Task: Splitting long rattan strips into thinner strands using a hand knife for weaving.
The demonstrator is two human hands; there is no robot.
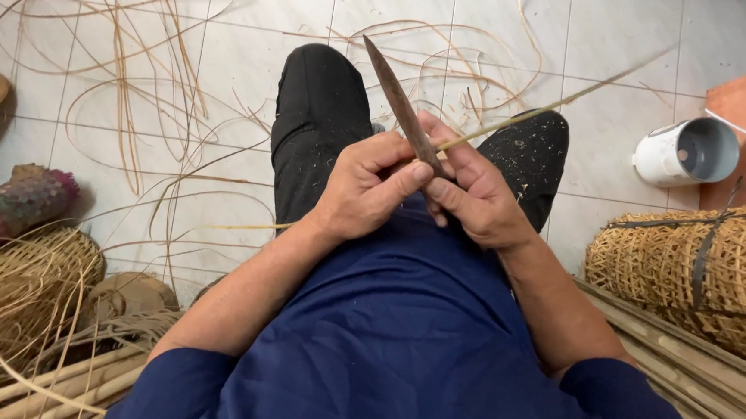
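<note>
Both hands (417, 191) pinch the bamboo strip (552, 104) against the knife (401, 108).

You have no labels, signs or screens in front of you. The nearest thing to a package is the bundle of woven cane basketry (704, 269) at your right, lying on its side on a stack of split canes (708, 377). It is roughly cylindrical, pale golden with an open lattice weave, and bound by dark straps (703, 256) that run along and across it.
</note>
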